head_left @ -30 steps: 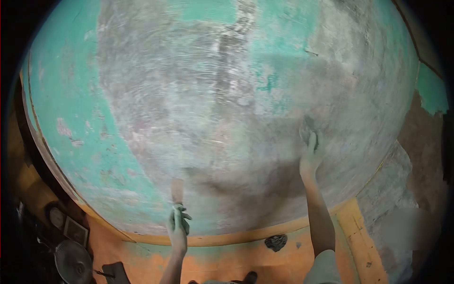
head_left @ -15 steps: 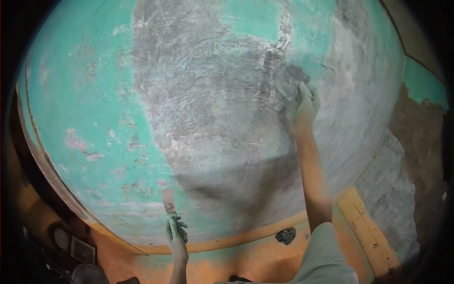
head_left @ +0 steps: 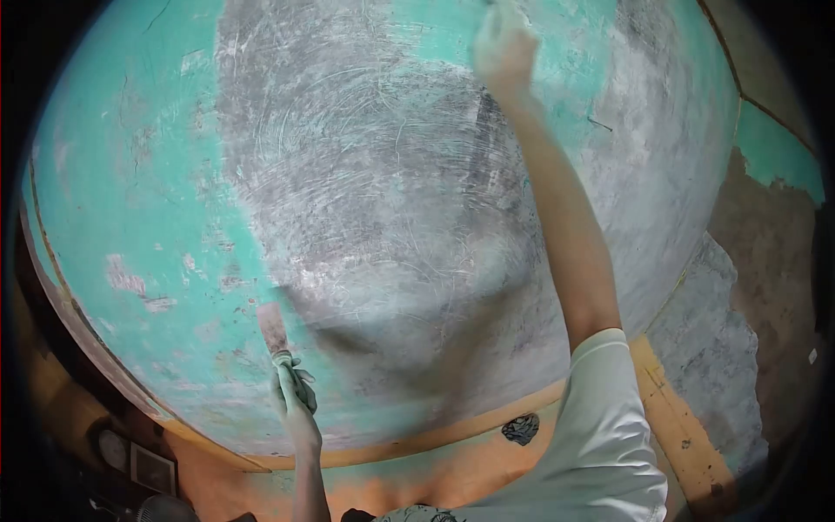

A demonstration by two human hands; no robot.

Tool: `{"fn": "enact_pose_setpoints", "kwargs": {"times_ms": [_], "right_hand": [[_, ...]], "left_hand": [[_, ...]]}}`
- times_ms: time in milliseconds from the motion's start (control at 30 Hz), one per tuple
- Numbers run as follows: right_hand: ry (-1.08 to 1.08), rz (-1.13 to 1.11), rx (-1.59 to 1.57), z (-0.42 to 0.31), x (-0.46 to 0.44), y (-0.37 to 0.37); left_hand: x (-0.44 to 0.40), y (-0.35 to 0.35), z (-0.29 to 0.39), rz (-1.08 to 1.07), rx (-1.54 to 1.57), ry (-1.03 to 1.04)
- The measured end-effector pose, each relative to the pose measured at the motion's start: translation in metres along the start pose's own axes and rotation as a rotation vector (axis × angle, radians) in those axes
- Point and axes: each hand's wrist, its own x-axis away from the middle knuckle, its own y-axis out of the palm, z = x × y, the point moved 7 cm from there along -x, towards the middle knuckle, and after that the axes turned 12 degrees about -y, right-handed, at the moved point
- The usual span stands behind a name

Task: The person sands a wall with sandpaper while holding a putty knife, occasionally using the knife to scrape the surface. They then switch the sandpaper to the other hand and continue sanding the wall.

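My left hand (head_left: 296, 398) is closed around the handle of a putty knife (head_left: 272, 329), whose broad, dusty blade points up in front of the wall's lower left. High on the wall (head_left: 365, 165), at the top edge of the view, is my right hand (head_left: 506, 48), smeared by motion. Its fingers are bent against the surface; the dark grey sheet of sandpaper seen under them earlier is mostly hidden now. The wall carries turquoise paint at left and top, and a large scratched grey patch with curved scrape marks in the middle.
A nail (head_left: 600, 124) sticks out of the wall at right. Along the wall's foot runs a yellow-orange band (head_left: 417, 442) with a dark hole (head_left: 521, 429) below it. Bare grey and brown plaster (head_left: 696, 348) lies at far right. A framed object (head_left: 153, 470) stands at lower left.
My right hand has swept up and slightly left, to the top of the view. My left hand with the putty knife has shifted left and a little up in the picture.
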Motion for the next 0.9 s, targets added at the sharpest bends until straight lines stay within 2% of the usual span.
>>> {"fn": "enact_pose_setpoints", "kwargs": {"times_ms": [67,167,267,367,467,567,633,733,833,900], "right_hand": [[-0.281,0.237,0.060,-0.045,0.018,0.008],[-0.335,0.073,0.016,-0.092,0.044,0.011],[-0.293,-0.038,-0.003,-0.099,0.083,-0.011],[-0.066,0.020,0.088,-0.052,0.076,-0.028],[-0.184,0.106,0.279,-0.032,0.014,-0.017],[0.116,-0.184,0.186,-0.066,-0.006,0.018],[-0.028,-0.204,0.075,-0.111,0.025,0.025],[-0.279,-0.118,0.027,-0.140,0.080,-0.003],[-0.033,-0.058,0.181,-0.082,0.097,-0.034],[0.135,-0.093,0.188,-0.056,0.056,-0.025]], "left_hand": [[-0.009,0.000,-0.005,-0.031,-0.001,-0.005],[-0.017,-0.005,-0.013,-0.068,0.003,-0.034],[-0.033,-0.015,-0.014,-0.119,0.010,-0.061],[-0.052,-0.029,-0.002,-0.164,-0.002,-0.049],[-0.063,-0.039,0.003,-0.195,-0.033,-0.038],[-0.081,-0.049,0.007,-0.221,-0.065,-0.001],[-0.091,-0.053,0.005,-0.266,-0.075,0.001],[-0.102,-0.060,0.007,-0.352,-0.095,-0.020],[-0.109,-0.066,0.017,-0.409,-0.139,-0.021],[-0.116,-0.069,0.020,-0.446,-0.152,-0.007]]}}
